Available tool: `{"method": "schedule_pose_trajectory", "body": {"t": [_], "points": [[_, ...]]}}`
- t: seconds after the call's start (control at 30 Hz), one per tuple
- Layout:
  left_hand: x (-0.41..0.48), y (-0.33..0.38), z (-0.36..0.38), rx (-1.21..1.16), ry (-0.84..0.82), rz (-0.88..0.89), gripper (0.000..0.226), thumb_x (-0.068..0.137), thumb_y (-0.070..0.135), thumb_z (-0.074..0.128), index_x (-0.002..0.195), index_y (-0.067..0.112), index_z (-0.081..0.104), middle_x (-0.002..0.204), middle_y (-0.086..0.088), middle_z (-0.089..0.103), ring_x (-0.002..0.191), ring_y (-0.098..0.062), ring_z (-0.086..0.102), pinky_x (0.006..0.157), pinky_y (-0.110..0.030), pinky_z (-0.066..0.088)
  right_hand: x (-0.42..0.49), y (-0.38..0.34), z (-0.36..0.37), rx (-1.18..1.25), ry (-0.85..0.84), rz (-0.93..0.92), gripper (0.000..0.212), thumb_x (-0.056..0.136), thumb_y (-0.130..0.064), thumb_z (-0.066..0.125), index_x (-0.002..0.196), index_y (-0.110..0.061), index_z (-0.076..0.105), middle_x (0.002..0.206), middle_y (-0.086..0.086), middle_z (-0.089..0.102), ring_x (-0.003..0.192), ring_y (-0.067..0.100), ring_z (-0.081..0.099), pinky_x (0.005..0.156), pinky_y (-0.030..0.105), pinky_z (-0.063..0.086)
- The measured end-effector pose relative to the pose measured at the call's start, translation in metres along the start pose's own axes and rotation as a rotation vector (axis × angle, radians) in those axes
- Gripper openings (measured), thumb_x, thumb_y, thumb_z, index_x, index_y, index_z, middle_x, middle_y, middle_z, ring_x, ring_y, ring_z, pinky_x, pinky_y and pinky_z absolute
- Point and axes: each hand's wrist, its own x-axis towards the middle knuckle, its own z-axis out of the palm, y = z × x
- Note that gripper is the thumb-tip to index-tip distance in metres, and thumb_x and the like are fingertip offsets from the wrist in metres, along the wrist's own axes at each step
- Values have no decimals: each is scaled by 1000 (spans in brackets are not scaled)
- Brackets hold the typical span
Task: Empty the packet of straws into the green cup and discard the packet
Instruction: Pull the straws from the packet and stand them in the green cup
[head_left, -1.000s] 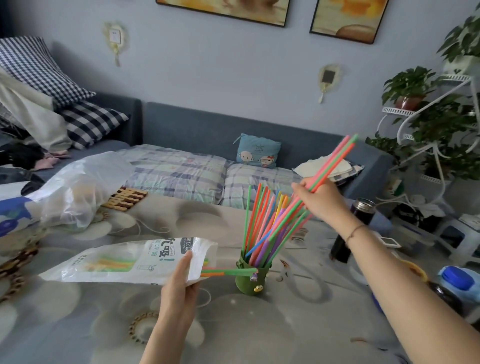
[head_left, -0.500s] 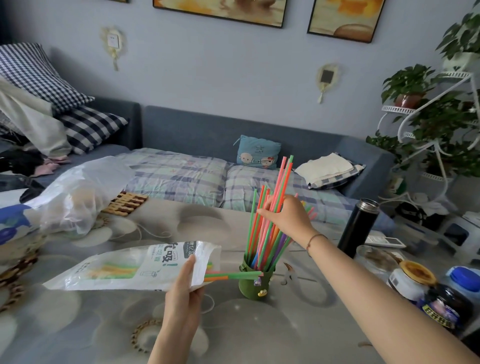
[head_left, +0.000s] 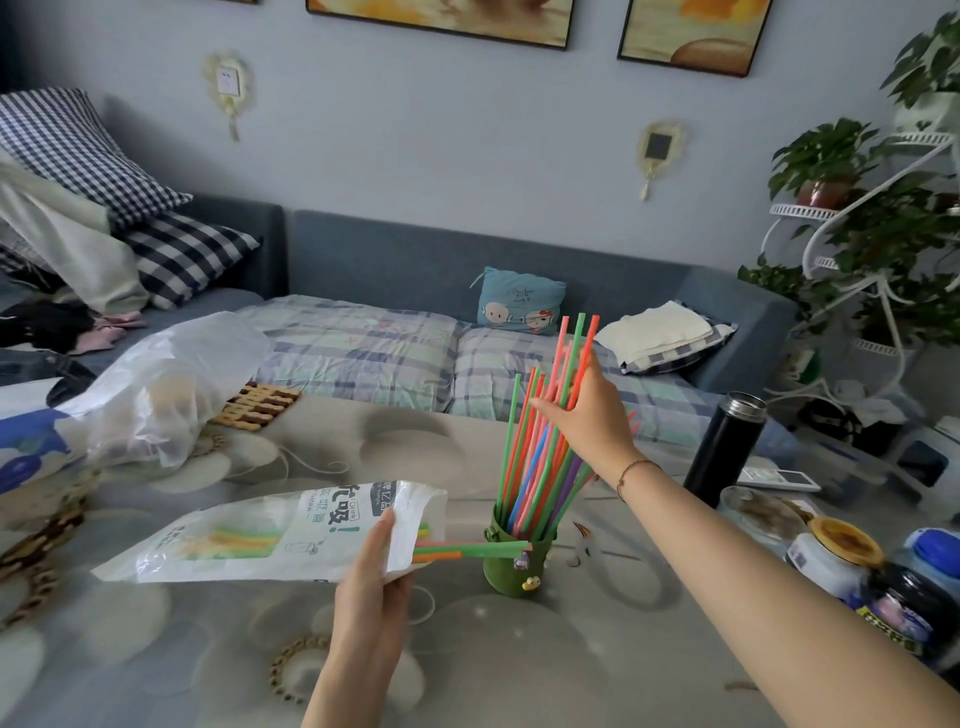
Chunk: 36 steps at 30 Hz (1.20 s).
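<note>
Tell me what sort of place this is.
Most likely a home living room: a blue sofa with cushions and a folded quilt, framed pictures on the wall, potted plants on a white stand, and a table in a floral cloth.

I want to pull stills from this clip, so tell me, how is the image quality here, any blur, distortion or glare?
Head view: soft, even daylight with no harsh glare; wide-angle lens bows the picture frames and the plant stand at the edges; the right hand and straws are slightly motion-softened, while the packet print and the green cup read clearly.
</note>
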Motion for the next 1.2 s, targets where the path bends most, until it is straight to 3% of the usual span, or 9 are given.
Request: {"method": "schedule_pose_trajectory", "body": {"t": [0.13,0.23,0.43,0.5,0.63,0.77,0.93,1.1,1.2], "points": [[2,0,-2,12,-12,-18,32,90,15,61,118,-1,60,98,-14,67,86,-23,66,72,-32,59,-2,5,0,1,20,-25,76,78,-28,73,138,-10,30,107,10,67,93,23,66,79,34,55],[3,0,-3,18,-15,-10,35,88,16,62,119,0,61,97,-13,69,81,-21,69,71,-32,59,-1,7,1,-2,-13,-109,62,76,-28,75,128,-14,43,104,3,67,93,16,64,80,25,49],[3,-1,-5,23,-32,-10,32,89,16,62,116,-1,61,82,-11,72,71,-18,71,62,-30,60,-4,8,4,-64,-26,-120,46,71,-34,77,106,-21,50,93,-2,61,93,21,56,85,37,47],[3,0,-5,22,-40,-1,32,89,16,61,116,-2,62,83,-11,72,71,-19,71,61,-30,60,-3,3,1,101,11,-98,47,74,-29,75,111,-26,46,86,-11,62,84,10,60,86,37,51],[2,-1,-4,25,-43,-2,34,90,16,60,120,-2,60,90,-13,69,72,-19,70,63,-29,60,4,-2,-5,297,123,-124,72,80,-16,71,138,-28,30,80,-10,64,67,1,62,65,6,46],[1,-1,-2,-4,-25,-26,36,91,15,59,123,-1,59,99,-12,69,79,-17,69,64,-26,60,5,-2,-10,294,123,-166,93,81,-4,68,146,-38,11,99,3,68,80,17,66,73,27,54],[0,0,1,-18,-4,-25,46,92,18,59,129,-8,53,113,-20,59,98,-27,60,92,-38,49,0,-1,-6,78,-35,-170,48,88,-12,59,130,-33,47,96,-9,69,57,2,61,54,19,49],[1,0,-1,-6,21,-31,30,91,16,60,116,0,62,106,-15,66,90,-22,64,76,-30,58,3,0,-7,-213,-152,-192,35,94,-37,48,121,-20,62,132,1,58,122,16,52,103,33,40],[1,2,-1,-14,7,-35,14,91,14,60,101,6,66,90,-8,71,75,-15,69,63,-24,59,2,-9,-13,-220,-61,-295,43,95,-40,45,133,-19,51,140,3,51,131,18,42,111,41,30]]}}
